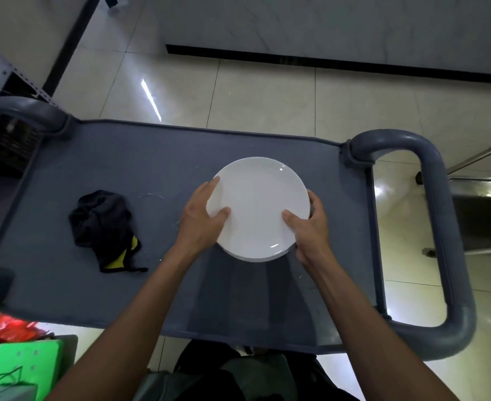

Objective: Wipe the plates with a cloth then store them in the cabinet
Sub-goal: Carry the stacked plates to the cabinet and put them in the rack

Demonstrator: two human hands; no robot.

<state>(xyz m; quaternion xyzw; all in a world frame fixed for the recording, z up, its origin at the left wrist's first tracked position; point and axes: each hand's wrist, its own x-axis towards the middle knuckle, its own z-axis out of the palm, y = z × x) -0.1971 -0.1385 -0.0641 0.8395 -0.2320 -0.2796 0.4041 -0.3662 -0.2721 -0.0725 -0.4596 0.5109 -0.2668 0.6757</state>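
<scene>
Head view. White plates (260, 209) stacked on grey cart top (122, 169), right of centre; lower rims show under the top one at near edge, count not readable.

L hand (202, 218) on left rim: thumb on upper face, fingers (209, 186) along the far-left edge. R hand (310, 224) mirrors on right rim, thumb on top, fingers curled round the edge. Both grip the plates, none spread free. Opposite-side hold likely to keep the stack level for a lift.

Dark cloth (102, 224) w/ yellow trim lies crumpled on the cart, left of plates, apart, not in hand; prob. wiping done, carry to cabinet next. Cabinet not identifiable. Water spots near plates: slip risk.
</scene>
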